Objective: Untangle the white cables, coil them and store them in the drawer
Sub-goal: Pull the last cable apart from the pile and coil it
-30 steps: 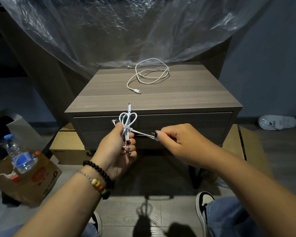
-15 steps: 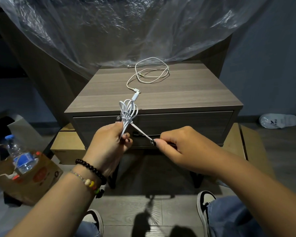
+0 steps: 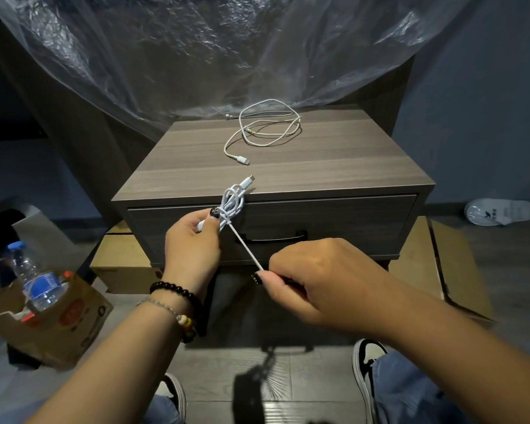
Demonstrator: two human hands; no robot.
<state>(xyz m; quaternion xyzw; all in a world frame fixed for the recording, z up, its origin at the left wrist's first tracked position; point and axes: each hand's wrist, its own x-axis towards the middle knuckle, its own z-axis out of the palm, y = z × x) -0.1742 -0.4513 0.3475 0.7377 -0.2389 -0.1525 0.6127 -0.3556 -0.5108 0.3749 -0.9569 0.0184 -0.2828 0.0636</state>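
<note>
Crumpled clear plastic sheeting (image 3: 196, 50) hangs across the dim background and drapes down behind a wood-grain nightstand (image 3: 334, 160), hiding whatever stands behind it. On the nightstand top lies a loose white cable (image 3: 266, 127), looped in slack rings, its connector end pointing toward the front edge; its far end slips under the sheeting and is hard to make out. The drawer (image 3: 334, 221) below is closed, its dark handle (image 3: 276, 238) partly covered by the hands.

In front of the drawer the left hand (image 3: 193, 243) grips a coiled white cable (image 3: 233, 203) at its wrapped waist, thumb and fingers curled round it, the connector sticking up past the nightstand's front edge. A taut tail of this cable runs down to the right hand (image 3: 312, 280), which pinches it between thumb and forefinger; the tail's end is hidden inside that fist.

Left of the nightstand, a water bottle (image 3: 34, 283) stands in a cardboard box (image 3: 58, 325) on the floor. A white slipper (image 3: 499, 211) lies at the right. Both sneakers are partly cut off by the arms.
</note>
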